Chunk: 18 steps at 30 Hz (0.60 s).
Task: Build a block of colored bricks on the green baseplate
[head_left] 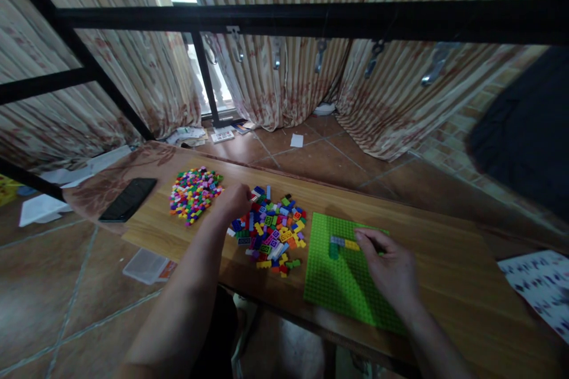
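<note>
My left hand (235, 201) reaches to the upper left edge of a heap of mixed toy bricks (267, 234). Its fingers are curled together, and whatever may be between them is hidden. Over the green baseplate (324, 284), my right hand (389, 260) has its fingertips pinched at the right end of a yellow brick (352, 244). This brick lines up with a blue-grey brick (337, 240) on its left. Just below the blue-grey one sits a dark green brick (333, 251).
A pile of tiny coloured pieces (194, 194) lies left of the heap on the wooden board (453, 272). Farther left is a black phone (128, 199). A black metal rail (284, 19) with hanging clips crosses beyond. A printed sheet (540, 284) is at right.
</note>
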Each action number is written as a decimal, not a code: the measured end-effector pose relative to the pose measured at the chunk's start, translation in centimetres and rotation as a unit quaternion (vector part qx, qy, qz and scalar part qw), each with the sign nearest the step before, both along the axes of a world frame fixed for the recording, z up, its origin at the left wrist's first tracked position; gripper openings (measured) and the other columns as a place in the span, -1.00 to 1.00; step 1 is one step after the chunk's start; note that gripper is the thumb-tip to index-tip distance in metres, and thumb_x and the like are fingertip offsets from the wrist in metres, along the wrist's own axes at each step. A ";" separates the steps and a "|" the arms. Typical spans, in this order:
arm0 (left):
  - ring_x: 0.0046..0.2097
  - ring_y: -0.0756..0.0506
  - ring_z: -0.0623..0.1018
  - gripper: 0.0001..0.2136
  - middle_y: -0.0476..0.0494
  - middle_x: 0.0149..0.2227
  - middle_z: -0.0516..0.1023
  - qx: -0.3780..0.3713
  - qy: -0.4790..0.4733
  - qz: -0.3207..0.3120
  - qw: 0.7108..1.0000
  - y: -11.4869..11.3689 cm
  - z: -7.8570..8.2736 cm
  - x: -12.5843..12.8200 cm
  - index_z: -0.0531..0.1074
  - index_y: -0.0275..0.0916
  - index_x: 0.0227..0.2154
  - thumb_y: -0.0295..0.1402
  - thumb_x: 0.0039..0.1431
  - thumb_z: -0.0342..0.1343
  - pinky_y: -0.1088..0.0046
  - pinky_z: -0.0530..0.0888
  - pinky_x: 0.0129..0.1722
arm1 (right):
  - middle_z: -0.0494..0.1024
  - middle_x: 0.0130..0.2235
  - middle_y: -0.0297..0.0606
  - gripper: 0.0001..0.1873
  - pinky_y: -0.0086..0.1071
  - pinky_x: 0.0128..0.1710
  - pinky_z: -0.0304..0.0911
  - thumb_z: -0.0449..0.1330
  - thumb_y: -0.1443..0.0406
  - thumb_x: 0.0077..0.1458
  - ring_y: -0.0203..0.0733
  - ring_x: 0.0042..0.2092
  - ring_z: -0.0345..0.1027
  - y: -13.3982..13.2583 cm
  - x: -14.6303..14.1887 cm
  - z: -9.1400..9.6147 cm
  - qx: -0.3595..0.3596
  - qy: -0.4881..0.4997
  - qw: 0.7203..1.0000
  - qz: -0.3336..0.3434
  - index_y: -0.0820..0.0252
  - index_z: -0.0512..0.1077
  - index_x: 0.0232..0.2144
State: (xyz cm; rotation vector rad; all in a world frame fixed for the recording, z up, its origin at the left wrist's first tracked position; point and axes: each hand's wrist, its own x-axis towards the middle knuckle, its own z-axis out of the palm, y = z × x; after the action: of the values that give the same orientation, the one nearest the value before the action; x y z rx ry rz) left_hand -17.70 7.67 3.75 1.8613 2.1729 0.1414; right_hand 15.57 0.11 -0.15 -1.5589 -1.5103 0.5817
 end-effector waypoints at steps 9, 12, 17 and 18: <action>-0.41 0.00 0.43 -0.84 -0.05 -0.45 0.52 0.006 -0.355 -0.159 0.921 -1.3 1.7 4.3 0.51 -0.31 -0.39 -0.33 0.01 0.14 0.52 0.33 -0.41 | 0.60 -0.32 -0.25 -0.73 -0.26 -0.24 0.36 0.17 0.11 0.14 -0.15 -0.29 0.45 0.0 0.5 0.9 0.040 0.010 0.999 0.032 0.12 0.56 -0.28; -0.33 -0.02 0.47 -0.82 -0.09 -0.38 0.55 -0.062 -0.496 -0.212 0.840 -2.6 0.8 8.8 0.53 -0.32 -0.36 -0.30 0.04 0.16 0.49 0.36 -0.31 | 0.54 -0.30 -0.30 -0.78 -0.33 -0.29 0.32 0.21 0.19 0.13 -0.24 -0.33 0.38 -0.4 0.6 1.4 0.056 0.008 0.993 0.101 0.07 0.54 -0.17; -0.47 0.08 0.34 -0.83 0.00 -0.50 0.46 -0.166 -0.605 -0.139 0.767 -4.1 -1.1 14.0 0.53 -0.32 -0.38 -0.32 -0.01 0.21 0.55 0.25 -0.44 | 0.51 -0.17 -0.28 -0.78 -0.34 -0.21 0.33 0.22 0.27 0.15 -0.22 -0.20 0.40 -1.1 0.8 1.6 0.052 -0.002 0.978 0.203 0.01 0.52 -0.13; -0.48 0.09 0.33 -0.82 0.00 -0.50 0.45 -0.186 -0.619 -0.126 0.753 -4.2 -1.3 14.5 0.53 -0.32 -0.39 -0.31 -0.04 0.23 0.55 0.24 -0.44 | 0.51 -0.18 -0.28 -0.80 -0.34 -0.19 0.33 0.21 0.28 0.16 -0.22 -0.18 0.41 -1.2 1.0 1.6 0.056 -0.008 0.977 0.205 0.02 0.52 -0.14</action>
State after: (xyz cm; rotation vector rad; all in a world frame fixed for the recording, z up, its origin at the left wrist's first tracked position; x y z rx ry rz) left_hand -3.20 3.44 2.46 1.1677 0.9113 0.6213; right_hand 16.52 -1.04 1.44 -1.1738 -1.8605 0.7013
